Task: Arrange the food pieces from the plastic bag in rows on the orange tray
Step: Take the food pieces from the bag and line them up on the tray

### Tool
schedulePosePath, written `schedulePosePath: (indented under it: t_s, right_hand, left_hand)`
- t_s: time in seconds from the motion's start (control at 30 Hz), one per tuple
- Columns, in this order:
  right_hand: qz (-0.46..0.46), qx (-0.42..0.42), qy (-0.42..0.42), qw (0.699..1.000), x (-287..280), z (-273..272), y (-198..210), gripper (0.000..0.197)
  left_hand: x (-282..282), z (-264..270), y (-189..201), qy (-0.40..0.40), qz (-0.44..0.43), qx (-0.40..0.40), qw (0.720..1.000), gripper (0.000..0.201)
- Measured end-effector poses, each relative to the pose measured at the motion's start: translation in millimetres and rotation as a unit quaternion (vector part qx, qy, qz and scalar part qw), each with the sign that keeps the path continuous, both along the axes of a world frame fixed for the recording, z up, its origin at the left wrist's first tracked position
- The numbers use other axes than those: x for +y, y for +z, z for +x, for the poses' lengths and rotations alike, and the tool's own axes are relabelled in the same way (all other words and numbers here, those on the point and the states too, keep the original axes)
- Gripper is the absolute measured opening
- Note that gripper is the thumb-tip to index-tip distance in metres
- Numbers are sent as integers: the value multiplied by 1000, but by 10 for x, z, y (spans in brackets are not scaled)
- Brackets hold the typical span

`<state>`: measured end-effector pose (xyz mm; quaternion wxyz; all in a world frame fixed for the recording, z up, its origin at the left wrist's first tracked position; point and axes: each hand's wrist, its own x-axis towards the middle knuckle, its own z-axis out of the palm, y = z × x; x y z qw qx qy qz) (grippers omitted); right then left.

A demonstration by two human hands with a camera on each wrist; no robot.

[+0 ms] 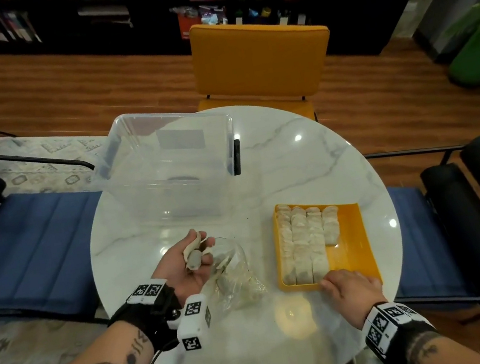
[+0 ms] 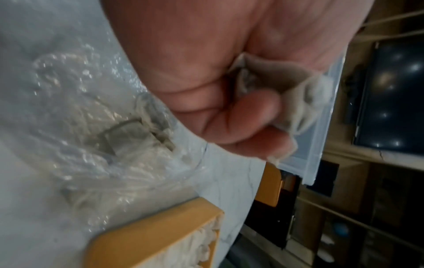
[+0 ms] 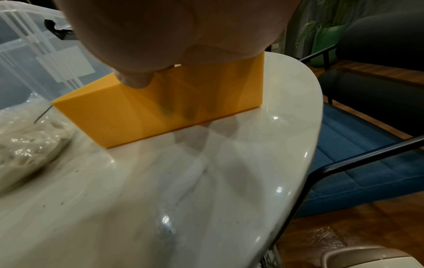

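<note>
Orange tray [image 1: 351, 228] sat on marble table [image 1: 307, 155], four rows of food pieces [image 1: 301, 241] inside. Left hand [image 1: 187, 264] curled round several pieces [image 1: 193, 252] above plastic bag [image 1: 236, 283]. Right hand [image 1: 351, 288] rested on tray's near rim, fingers bent; grip unclear.

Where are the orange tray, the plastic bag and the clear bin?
orange tray [image 1: 352, 236]: head view, bare floor of tray.
plastic bag [image 1: 240, 288]: head view, crumpled middle.
clear bin [image 1: 171, 192]: head view, near wall.
</note>
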<state>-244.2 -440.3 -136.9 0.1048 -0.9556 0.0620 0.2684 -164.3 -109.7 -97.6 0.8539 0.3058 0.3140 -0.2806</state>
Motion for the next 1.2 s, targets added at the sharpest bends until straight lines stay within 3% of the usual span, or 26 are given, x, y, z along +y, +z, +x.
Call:
schedulePosePath:
  t_s: [0.27, 0.33, 0.47, 0.63, 0.73, 0.9, 1.1, 1.2]
  right_hand:
    - [2, 5, 3, 1000, -11, 21, 30, 38]
    - [9, 5, 2, 1000, -8, 26, 55, 38]
    - [14, -7, 4, 1000, 3, 48, 130, 36]
    - [60, -97, 42, 993, 116, 226, 379, 44]
    - [180, -174, 87, 964, 297, 398, 609, 53]
    - [285, -245, 160, 913, 608, 606, 816, 40]
    - [326, -253, 89, 906, 627, 662, 857, 3]
    - [378, -219, -35, 899, 609, 652, 899, 14]
  left_hand:
    - [-219, -60, 185, -3, -62, 7, 998, 23]
    - [-285, -53, 241, -22, -53, 9, 998, 14]
    - [-429, 9, 292, -69, 79, -8, 995, 3]
    - [-698, 36, 355, -148, 273, -102, 945, 29]
    - [-874, 54, 434, -165, 292, -92, 938, 39]
    - [-1083, 63, 509, -241, 316, -72, 915, 60]
    - [-1057, 59, 521, -298, 298, -116, 899, 74]
    - [-1037, 46, 494, -299, 303, -124, 896, 75]
